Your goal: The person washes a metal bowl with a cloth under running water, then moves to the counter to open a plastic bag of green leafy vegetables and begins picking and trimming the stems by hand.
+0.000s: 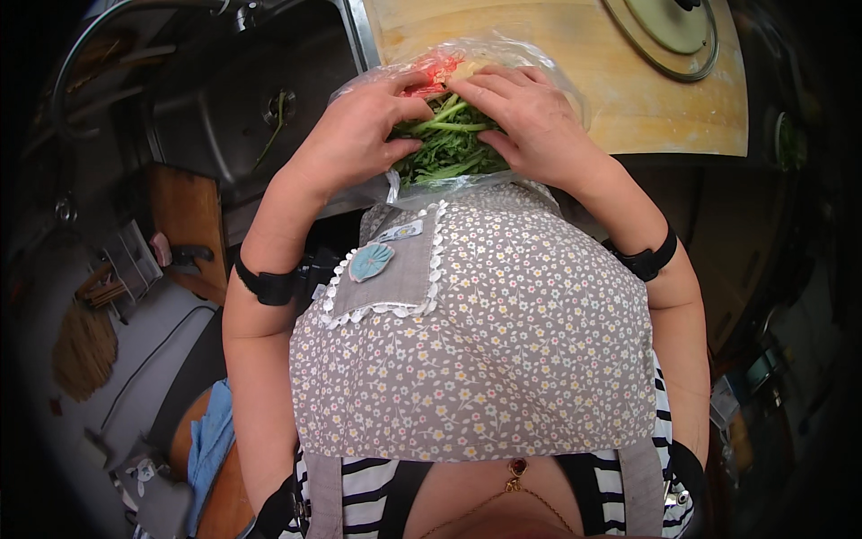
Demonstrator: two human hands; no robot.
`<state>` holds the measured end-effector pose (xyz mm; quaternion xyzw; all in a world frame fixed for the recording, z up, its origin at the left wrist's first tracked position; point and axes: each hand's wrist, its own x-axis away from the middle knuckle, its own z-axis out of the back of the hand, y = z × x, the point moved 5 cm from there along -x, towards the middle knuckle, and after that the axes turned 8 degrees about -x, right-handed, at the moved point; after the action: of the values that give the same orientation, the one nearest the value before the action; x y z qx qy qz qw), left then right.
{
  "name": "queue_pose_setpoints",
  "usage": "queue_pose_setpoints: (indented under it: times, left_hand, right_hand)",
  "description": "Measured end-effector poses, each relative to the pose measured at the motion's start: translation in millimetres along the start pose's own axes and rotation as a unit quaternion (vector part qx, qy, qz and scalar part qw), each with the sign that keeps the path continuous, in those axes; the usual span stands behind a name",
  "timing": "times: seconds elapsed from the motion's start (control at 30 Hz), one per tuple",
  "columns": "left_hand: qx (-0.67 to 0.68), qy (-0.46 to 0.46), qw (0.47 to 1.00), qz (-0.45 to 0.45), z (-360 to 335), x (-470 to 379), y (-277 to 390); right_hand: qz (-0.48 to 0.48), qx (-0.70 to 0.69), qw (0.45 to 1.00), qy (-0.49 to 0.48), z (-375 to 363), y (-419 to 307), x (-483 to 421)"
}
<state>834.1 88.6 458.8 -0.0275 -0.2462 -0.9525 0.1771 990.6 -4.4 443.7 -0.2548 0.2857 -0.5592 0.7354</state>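
Observation:
A bunch of leafy greens (448, 151) with pale green stems lies in an opened clear plastic bag (539, 54) in front of my apron. My left hand (377, 124) grips the greens from the left, with its thumb and fingertips among the stems and leaves. From the other side, my right hand (528, 118) grips them too, its fingers curled over the upper stems. Red plastic or netting (438, 67) shows at the far side of the bag, partly behind my fingers. The near rim of the bag hangs against the apron (505, 323).
At the left is a stainless steel sink (202, 114) with a green stem (273, 131) by its drain. A wooden board (646, 114) extends to the right, bearing a glass pot lid (673, 34). A knife (192, 255) stands near a wooden cutting board (185, 215) at lower left.

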Motion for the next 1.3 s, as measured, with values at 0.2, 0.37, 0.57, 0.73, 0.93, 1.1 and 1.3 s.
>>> queue_pose_setpoints:
  times: [0.2,0.37,0.57,0.73,0.93,1.1,1.3]
  left_hand:
    - [-0.112,-0.044,0.989,0.087,11,12,2]
    - [-0.114,0.024,0.991,0.070,16,11,-5]
    - [-0.048,0.014,0.997,0.067,24,6,-19]
    - [0.013,0.053,0.998,0.024,32,11,-8]
    - [-0.046,-0.019,0.997,0.053,18,30,25]
    - [-0.104,0.014,0.994,-0.004,14,43,39]
    - [-0.098,-0.058,0.992,0.045,-5,41,40]
  right_hand:
    - [0.057,-0.038,0.993,-0.092,-14,2,19]
    - [0.056,-0.040,0.992,-0.106,-16,1,27]
    - [0.008,-0.061,0.995,-0.082,-12,-4,16]
    - [-0.047,0.036,0.989,-0.134,-29,1,0]
    - [-0.178,0.064,0.971,-0.148,-21,41,-31]
    - [-0.301,-0.092,0.944,-0.099,21,61,-42]
    - [-0.263,-0.075,0.959,-0.078,35,64,-47]
